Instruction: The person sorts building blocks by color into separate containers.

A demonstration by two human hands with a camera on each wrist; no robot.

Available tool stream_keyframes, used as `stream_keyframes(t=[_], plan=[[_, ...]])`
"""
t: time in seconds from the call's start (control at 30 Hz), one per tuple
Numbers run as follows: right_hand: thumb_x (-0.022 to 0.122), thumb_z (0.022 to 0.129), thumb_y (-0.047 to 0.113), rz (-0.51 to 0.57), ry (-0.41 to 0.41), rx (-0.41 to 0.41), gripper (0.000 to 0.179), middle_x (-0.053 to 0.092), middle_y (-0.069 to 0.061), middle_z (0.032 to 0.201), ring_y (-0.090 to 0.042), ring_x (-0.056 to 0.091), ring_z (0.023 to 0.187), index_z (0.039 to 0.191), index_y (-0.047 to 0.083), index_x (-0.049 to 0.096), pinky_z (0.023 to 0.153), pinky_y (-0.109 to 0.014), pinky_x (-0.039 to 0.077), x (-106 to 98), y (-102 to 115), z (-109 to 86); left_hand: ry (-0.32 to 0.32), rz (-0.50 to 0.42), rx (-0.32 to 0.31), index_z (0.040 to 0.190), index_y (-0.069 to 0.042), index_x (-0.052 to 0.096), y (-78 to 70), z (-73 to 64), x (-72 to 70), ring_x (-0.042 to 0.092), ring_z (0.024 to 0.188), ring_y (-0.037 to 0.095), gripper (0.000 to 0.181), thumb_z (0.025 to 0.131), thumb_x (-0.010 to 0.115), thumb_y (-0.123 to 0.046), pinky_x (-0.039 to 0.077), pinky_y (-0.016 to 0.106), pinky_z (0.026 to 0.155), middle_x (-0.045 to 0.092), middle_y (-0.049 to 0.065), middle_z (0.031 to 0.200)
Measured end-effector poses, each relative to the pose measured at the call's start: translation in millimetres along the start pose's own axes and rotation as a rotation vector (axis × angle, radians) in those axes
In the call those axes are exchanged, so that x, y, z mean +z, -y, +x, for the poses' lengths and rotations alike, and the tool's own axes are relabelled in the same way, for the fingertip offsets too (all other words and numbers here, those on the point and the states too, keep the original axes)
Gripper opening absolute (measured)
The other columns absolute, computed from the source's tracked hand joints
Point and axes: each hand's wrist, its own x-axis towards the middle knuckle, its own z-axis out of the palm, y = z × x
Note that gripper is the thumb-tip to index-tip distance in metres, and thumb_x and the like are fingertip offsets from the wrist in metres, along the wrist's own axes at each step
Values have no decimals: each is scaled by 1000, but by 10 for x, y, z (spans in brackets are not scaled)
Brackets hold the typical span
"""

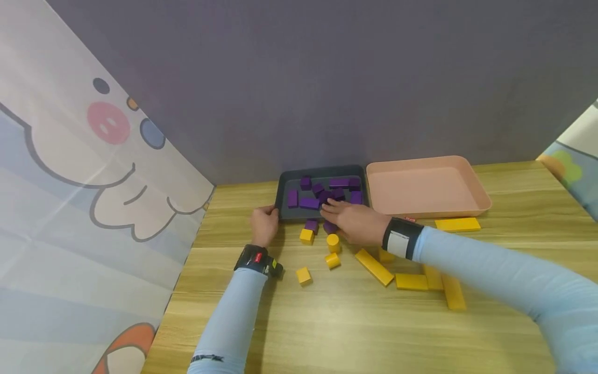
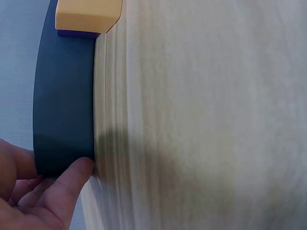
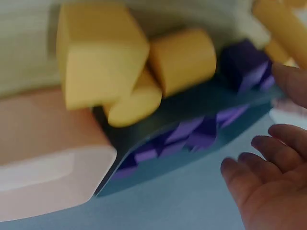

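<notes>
Two possible mishaps with right hand (image 1: 357, 221), empty and loosely spread, over purple blocks (image 1: 310, 203) in dark tray (image 2: 64, 105) pinched at its corner by left hand (image 1: 264, 226): spilling through lopsided pulling, or toppling yellow cylinder (image 1: 333, 243) through sweeping too low.

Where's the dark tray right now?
In the head view, the dark tray is near mid-frame by the grey wall, immediately left of the pink tray; the left hand holds its near-left corner.
</notes>
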Motion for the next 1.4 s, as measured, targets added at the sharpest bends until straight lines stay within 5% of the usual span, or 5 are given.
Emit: stream_keyframes(t=[0.27,1.0,1.4], plan=[[67,91,-4,-114,71,-85,74,31,-9,167,-30,27,156,158,10,38,122,-52,32,144,95,-34,5,16,-6,115,2,75,11,-11,4,73,109,32,25,97,63,-10,60,45,88,75,20,115],[69,90,0,-165,88,-75,79,26,-7,169,-27,22,158,160,11,34,127,-50,23,237,95,-128,8,3,-3,115,2,76,-16,-10,-10,76,95,31,25,98,63,-11,62,41,79,77,20,109],[61,93,-7,-203,102,-76,69,33,-8,167,-28,27,157,157,10,41,127,-48,25,276,138,-163,-2,5,-8,114,2,76,-10,-5,-9,74,105,32,25,97,65,-11,61,45,87,75,20,114]])
